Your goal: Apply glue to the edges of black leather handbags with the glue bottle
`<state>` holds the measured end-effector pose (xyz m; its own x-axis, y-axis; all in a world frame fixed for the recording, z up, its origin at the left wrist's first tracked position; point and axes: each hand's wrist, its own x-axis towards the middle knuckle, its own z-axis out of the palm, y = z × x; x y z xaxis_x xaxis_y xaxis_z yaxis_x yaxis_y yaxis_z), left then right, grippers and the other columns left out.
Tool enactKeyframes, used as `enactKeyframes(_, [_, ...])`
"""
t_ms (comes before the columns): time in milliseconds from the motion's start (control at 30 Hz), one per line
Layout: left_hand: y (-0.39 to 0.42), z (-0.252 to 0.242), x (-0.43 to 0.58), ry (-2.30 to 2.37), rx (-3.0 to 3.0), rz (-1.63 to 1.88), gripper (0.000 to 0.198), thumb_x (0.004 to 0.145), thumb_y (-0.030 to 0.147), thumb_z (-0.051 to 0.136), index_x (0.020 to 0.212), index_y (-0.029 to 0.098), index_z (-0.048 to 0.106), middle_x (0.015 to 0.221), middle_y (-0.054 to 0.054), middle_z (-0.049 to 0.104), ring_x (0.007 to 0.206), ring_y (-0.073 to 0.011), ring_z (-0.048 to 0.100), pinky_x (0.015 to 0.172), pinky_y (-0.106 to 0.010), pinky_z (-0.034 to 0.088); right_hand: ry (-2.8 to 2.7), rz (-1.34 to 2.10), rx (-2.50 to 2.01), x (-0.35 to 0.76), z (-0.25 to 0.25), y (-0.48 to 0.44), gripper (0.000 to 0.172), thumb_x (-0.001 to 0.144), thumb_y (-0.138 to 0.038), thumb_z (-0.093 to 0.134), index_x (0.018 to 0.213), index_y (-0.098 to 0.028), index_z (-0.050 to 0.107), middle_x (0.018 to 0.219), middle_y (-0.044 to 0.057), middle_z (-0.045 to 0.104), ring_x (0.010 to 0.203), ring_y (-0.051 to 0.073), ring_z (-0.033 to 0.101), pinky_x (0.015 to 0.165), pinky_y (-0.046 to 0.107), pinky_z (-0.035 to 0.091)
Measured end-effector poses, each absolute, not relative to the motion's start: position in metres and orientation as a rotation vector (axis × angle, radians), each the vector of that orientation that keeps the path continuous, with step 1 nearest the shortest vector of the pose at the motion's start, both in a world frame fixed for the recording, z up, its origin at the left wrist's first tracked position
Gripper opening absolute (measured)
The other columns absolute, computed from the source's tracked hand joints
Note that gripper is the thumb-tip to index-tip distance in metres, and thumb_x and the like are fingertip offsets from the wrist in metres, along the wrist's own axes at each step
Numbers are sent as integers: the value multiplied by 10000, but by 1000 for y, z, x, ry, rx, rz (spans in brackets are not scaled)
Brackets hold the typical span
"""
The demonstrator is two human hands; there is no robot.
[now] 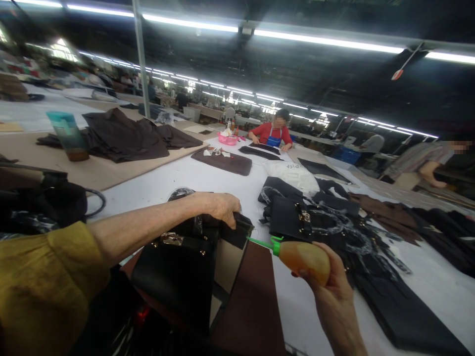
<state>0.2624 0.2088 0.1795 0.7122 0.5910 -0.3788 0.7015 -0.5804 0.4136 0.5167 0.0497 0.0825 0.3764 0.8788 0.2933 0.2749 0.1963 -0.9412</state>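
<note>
My left hand [218, 207] is closed over the top edge of a black leather handbag [185, 272] with gold hardware, holding it upright on the white table [156, 185]. My right hand [326, 287] grips a small orange squeeze bottle [304, 257] with a green nozzle. The nozzle tip [252, 241] points at the bag's open side edge, close to it. A brown sheet [256, 301] lies under the bag.
More black handbags and plastic wrap [315, 222] are piled to the right. Dark fabric [126, 136] and a teal bottle [69, 136] sit at the left. A person in red [272, 133] works at the far end; another person [426, 163] stands at the right.
</note>
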Motion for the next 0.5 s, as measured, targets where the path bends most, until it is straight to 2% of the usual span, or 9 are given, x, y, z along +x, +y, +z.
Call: enactKeyframes(500, [205,171,263,990,2529,-215,167,679,281,636,758,141,681,654,3,612,598,-127,539,524,-202,389,-1269,554,-1410,518,84,48,540,692,-385,752,1164,-265,518,1043,19,562,829,203,556,699,263,499])
